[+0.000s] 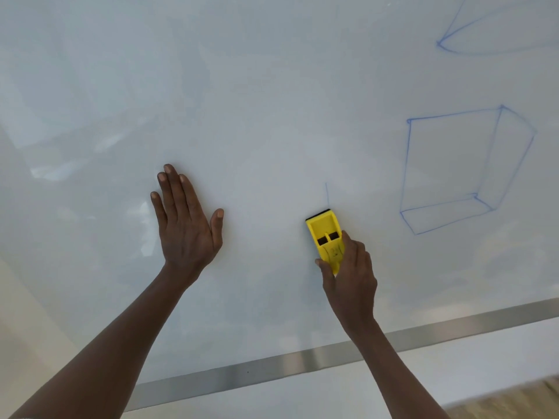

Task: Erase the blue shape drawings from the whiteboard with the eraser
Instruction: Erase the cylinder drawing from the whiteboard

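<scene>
Right hand [351, 273] grips the lower end of the yellow eraser [325, 237]: thumb on the eraser's left edge, fingers curled over its right edge. Eraser lies flat against the whiteboard [272, 101], long axis near upright and tipped slightly left, dark felt strip at its top end. Two dark rectangular slots show on the yellow back, just above the fingers; some dark marking sits below them, too small to read.

Left hand [184, 219] is spread flat on the whiteboard, well to the left of the eraser, fingers straight and pointing up, thumb out to the eraser's side. It holds nothing.

Relative to the eraser:
- Thin blue vertical line [326, 195] rises from just above the felt end; its lower tip meets or nearly meets the eraser's top edge, cannot tell which.
- Blue box drawing [453, 176], a slanted box outline with a side face and a bottom face, lies to the right and slightly above, well apart.
- Blue pointed curve drawing [484, 40] lies far above and to the right, cut by the picture's top and right edges.
- Metal frame strip [272, 367] of the whiteboard runs below, rising toward the right; the right forearm crosses it.

Board surface left of the eraser carries pale reflections.
</scene>
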The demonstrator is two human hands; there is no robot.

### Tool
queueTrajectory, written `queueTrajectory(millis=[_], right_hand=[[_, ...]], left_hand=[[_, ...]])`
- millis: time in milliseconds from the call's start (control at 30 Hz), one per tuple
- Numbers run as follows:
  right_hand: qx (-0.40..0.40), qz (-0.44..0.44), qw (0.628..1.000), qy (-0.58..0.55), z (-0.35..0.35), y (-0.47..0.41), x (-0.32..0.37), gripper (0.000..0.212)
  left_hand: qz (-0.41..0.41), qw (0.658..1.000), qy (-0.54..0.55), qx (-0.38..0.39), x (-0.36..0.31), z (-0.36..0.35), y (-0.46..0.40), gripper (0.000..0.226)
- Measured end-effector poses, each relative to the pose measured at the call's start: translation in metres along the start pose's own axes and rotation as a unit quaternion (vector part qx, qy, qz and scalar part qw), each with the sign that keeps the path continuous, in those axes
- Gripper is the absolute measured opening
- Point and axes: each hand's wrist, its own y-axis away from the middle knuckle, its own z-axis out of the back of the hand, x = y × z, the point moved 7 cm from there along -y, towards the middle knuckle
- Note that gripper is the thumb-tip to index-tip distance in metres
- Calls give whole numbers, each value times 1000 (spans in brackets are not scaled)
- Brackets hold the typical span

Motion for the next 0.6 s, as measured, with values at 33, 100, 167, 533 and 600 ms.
queueTrajectory(millis=[33, 100, 167, 533, 600], right_hand=[[-8, -2, 1000, -1, 3, -6, 5, 65], [-15, -2, 1000, -3, 6, -16, 18, 67], [-13, 5, 1000, -5, 3, -16, 28, 67], [-13, -18, 999, -23, 8, -10, -3, 65], [-30, -26, 999, -27, 16, -21, 1, 66]], left_hand=[[-1, 1000, -1, 2, -1, 0, 0, 76], [-4, 1000, -4, 8, -3, -1, -1, 77], [-2, 1000, -4, 13, -5, -1, -1, 78], [-54, 998, 6, 40, -50, -7, -29, 86], [-55, 998, 2, 35, -60, -9, -34, 85]])
